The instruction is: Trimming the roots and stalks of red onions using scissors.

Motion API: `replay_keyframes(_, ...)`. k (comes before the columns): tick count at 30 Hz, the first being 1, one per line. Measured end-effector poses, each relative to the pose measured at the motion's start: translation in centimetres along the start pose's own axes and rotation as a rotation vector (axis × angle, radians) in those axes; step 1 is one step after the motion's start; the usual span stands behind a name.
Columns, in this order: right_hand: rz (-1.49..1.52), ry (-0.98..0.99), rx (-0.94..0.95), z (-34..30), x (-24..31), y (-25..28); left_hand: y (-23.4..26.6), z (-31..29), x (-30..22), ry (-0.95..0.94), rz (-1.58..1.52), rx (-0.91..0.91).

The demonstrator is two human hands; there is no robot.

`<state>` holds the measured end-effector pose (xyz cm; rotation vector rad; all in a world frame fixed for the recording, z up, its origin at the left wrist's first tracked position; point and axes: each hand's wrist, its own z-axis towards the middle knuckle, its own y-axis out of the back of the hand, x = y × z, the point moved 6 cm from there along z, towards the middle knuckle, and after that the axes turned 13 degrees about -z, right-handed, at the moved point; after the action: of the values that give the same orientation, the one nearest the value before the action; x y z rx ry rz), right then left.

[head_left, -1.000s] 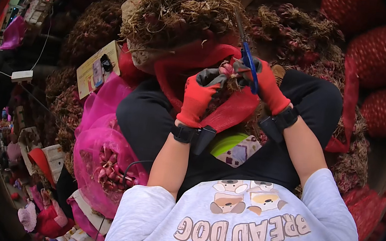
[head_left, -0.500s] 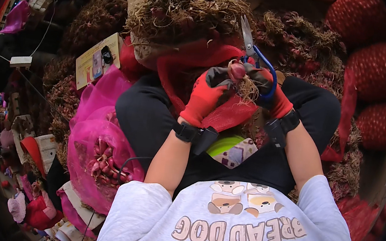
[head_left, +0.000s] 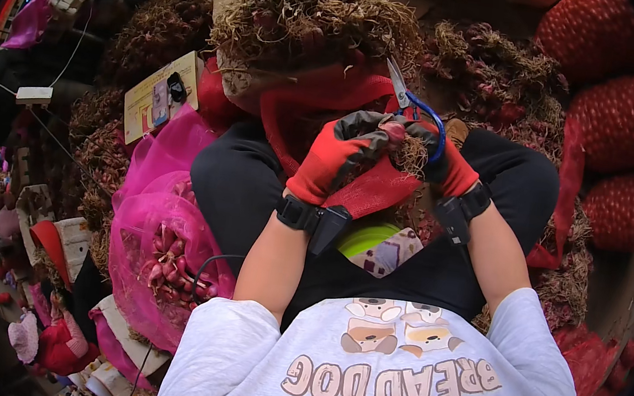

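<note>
Heaped dry-stalked shallots (head_left: pixel 306 26) lie ahead, seemingly uncut; bare bulbs (head_left: pixel 170 267) already sit in the pink mesh bag (head_left: pixel 142 216) at my left. My left hand (head_left: pixel 341 147) pinches one rooted shallot (head_left: pixel 393 131); my right hand (head_left: pixel 456 172) grips blue-handled scissors (head_left: pixel 402 95).

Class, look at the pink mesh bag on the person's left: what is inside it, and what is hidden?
Inside the pink mesh bag is a cluster of reddish bulbs. Whatever lies beneath the topmost ones is covered and cannot be seen.
</note>
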<state>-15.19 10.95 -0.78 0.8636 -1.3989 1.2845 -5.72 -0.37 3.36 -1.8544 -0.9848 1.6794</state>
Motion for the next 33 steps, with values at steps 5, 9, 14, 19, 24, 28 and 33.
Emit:
replay_keyframes(5, 0.328, -0.263, -0.107, -0.1, -2.0, 0.4, 0.3, 0.0, 0.2, -0.013, 0.156, -0.027)
replay_keyframes(9, 0.194, -0.308, -0.110, -0.2, -0.2, -0.7, 0.6, -0.3, 0.5, 0.040, 0.217, -0.070)
replay_keyframes(14, 0.270, -0.190, -0.301, 1.1, -3.0, 1.4, 2.2, 0.3, 1.9, 0.127, -0.048, -0.156)
replay_keyframes(19, -0.135, -0.151, -0.367, 1.5, 2.5, -1.4, 4.2, 0.3, 0.5, -0.243, 0.513, -0.139)
replay_keyframes(24, -0.067, -0.145, -0.369, 1.1, 2.9, -1.3, 2.2, 0.6, 1.3, -0.069, -0.025, -0.210)
replay_keyframes(28, -0.163, -0.192, -0.437, 0.6, 1.8, -0.2, 2.6, 0.2, 1.4, -0.010, 0.107, -0.244)
replay_keyframes(33, -0.918, 0.049, -0.469, 1.3, 4.9, -1.7, 3.0, 0.4, 1.0, -0.481, 0.636, -0.045)
